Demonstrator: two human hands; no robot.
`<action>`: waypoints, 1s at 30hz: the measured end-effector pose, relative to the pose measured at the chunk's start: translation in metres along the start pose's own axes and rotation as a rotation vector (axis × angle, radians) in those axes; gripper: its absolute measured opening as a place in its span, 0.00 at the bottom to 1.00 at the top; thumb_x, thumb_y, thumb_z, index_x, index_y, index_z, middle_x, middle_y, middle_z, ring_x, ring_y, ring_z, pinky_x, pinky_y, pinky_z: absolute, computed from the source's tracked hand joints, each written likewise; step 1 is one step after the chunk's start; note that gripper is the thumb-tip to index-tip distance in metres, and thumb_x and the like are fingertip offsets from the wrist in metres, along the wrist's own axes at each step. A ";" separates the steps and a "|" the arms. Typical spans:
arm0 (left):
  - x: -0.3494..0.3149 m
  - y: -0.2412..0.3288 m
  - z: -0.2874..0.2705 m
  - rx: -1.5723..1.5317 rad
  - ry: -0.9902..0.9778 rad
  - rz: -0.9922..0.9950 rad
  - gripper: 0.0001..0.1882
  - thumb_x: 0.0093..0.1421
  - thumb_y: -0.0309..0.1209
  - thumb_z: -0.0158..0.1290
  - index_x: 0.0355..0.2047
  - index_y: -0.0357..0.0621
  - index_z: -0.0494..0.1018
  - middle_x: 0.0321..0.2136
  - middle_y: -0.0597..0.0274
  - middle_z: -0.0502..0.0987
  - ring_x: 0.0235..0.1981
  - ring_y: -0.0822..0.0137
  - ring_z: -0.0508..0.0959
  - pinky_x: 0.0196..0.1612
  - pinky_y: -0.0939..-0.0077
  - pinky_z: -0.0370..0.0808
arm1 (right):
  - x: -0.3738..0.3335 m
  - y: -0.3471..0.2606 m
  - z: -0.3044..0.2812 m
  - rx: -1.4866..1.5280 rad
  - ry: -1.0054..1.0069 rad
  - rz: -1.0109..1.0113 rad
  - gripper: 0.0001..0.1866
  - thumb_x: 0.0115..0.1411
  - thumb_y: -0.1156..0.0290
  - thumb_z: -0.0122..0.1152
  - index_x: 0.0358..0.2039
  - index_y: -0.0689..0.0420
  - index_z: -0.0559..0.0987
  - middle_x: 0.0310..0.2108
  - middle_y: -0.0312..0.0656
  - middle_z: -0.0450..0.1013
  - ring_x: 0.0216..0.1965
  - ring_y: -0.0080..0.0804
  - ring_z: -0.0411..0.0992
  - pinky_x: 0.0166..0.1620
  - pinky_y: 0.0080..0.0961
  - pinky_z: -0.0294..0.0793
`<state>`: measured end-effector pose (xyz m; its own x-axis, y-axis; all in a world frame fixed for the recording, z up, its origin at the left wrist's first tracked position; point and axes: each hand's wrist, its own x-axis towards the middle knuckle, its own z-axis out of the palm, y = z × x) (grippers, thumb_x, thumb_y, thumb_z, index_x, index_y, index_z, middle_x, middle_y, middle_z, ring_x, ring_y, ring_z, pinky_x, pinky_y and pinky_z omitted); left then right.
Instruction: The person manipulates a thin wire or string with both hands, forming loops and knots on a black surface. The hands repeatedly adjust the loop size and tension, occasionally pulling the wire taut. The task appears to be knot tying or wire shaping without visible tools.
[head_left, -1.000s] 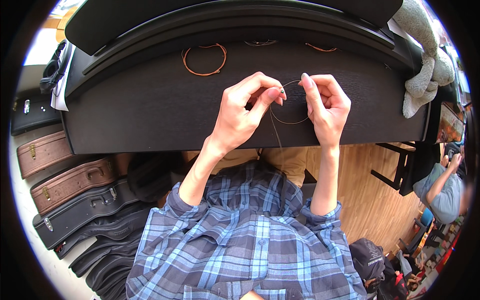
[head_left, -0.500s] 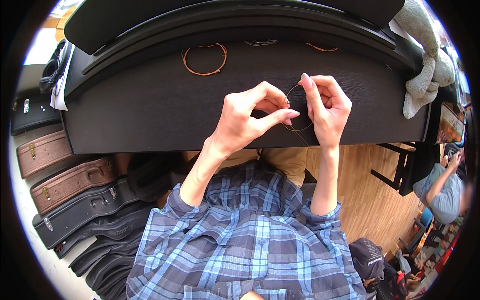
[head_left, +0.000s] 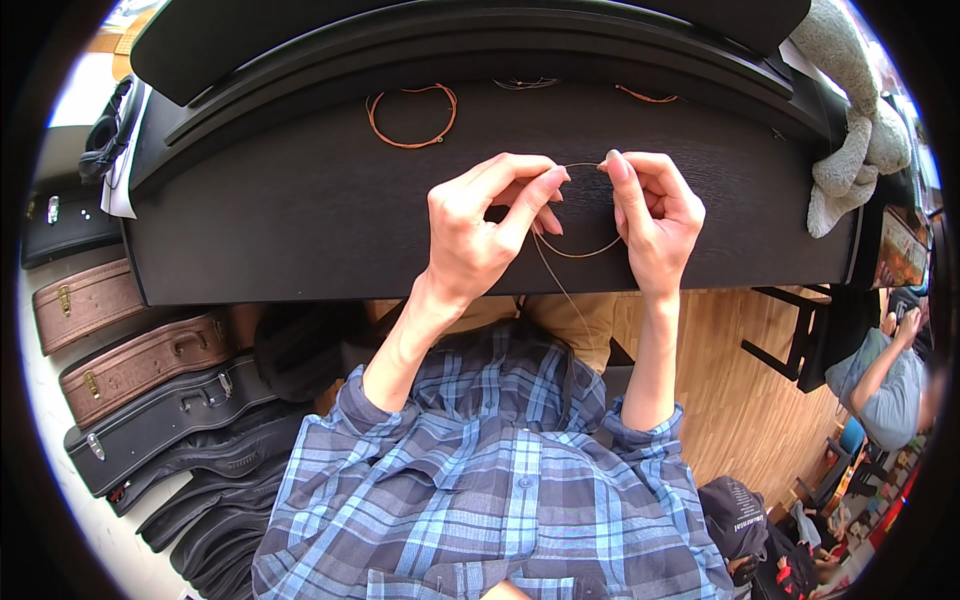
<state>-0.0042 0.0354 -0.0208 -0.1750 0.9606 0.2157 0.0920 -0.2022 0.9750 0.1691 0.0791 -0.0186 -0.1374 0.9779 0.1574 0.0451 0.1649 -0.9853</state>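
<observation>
Over the front part of a black wooden surface (head_left: 270, 220), a thin metal instrument string (head_left: 580, 257) is bent into a loop between my two hands. My left hand (head_left: 470, 222) pinches it between thumb and fingertips at the upper left of the loop. The right hand (head_left: 657, 215) has its thumb and index finger closed on the loop's upper right. A loose tail of the string hangs below the left fingers, past the surface's front edge. Farther back lies a coiled copper-coloured string (head_left: 410, 147) with a small end piece.
Toward the back edge lie a silvery coil (head_left: 525, 84) and another copper-coloured string (head_left: 648, 96). A grey plush toy (head_left: 845, 165) hangs over the right end. Brown instrument cases (head_left: 95, 305) and black cases (head_left: 165, 420) line the left. Another person (head_left: 878, 375) is at far right.
My left hand has moved left and slightly up, widening the string's loop. The loose tail now hangs farther left. My right hand has hardly moved.
</observation>
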 end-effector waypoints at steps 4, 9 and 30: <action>0.001 -0.001 0.000 -0.005 0.035 0.018 0.07 0.67 0.26 0.57 0.38 0.35 0.81 0.26 0.58 0.82 0.24 0.70 0.85 0.25 0.82 0.78 | 0.000 0.001 0.000 -0.008 -0.009 -0.014 0.07 0.65 0.73 0.66 0.40 0.63 0.83 0.23 0.30 0.76 0.21 0.09 0.66 0.22 0.09 0.63; 0.003 -0.001 -0.003 -0.118 0.016 -0.081 0.10 0.70 0.32 0.55 0.39 0.37 0.81 0.24 0.61 0.82 0.24 0.72 0.84 0.25 0.84 0.76 | -0.001 0.002 -0.002 -0.044 -0.023 -0.040 0.07 0.65 0.74 0.67 0.40 0.63 0.84 0.21 0.29 0.75 0.20 0.09 0.64 0.22 0.09 0.60; 0.008 0.001 -0.015 -0.322 -0.100 -0.148 0.14 0.70 0.34 0.54 0.48 0.34 0.78 0.28 0.56 0.83 0.27 0.68 0.84 0.29 0.81 0.78 | -0.002 0.002 -0.003 -0.048 0.017 -0.085 0.06 0.63 0.76 0.68 0.40 0.63 0.85 0.21 0.27 0.72 0.20 0.07 0.61 0.22 0.09 0.56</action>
<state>-0.0198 0.0404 -0.0172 -0.0647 0.9947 0.0802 -0.2435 -0.0937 0.9654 0.1727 0.0779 -0.0211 -0.1263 0.9622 0.2413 0.0817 0.2526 -0.9641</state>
